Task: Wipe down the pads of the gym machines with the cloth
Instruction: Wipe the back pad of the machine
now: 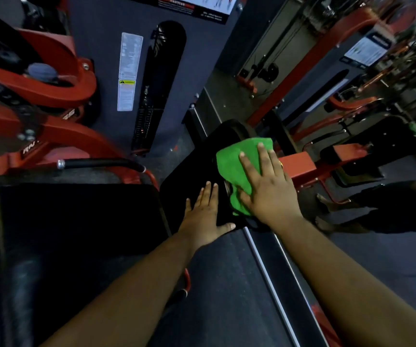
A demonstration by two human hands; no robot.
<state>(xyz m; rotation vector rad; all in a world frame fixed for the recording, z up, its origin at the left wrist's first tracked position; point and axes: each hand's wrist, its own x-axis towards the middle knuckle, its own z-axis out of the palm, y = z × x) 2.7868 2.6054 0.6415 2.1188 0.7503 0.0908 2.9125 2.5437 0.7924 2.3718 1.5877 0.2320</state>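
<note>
Green cloth (237, 169) lies spread on the black pad (191, 171), pinned under the right hand (264, 186), whose fingers are straight and flat on top rather than curled around it, likely so the palm can push a wide patch across the vinyl. Just left of that hand, the left hand (207, 211) rests flat and empty on the same pad, probably steadying it. Beyond the fingertips the cloth overhangs the pad's far edge, beside a red frame (299, 166).
</note>
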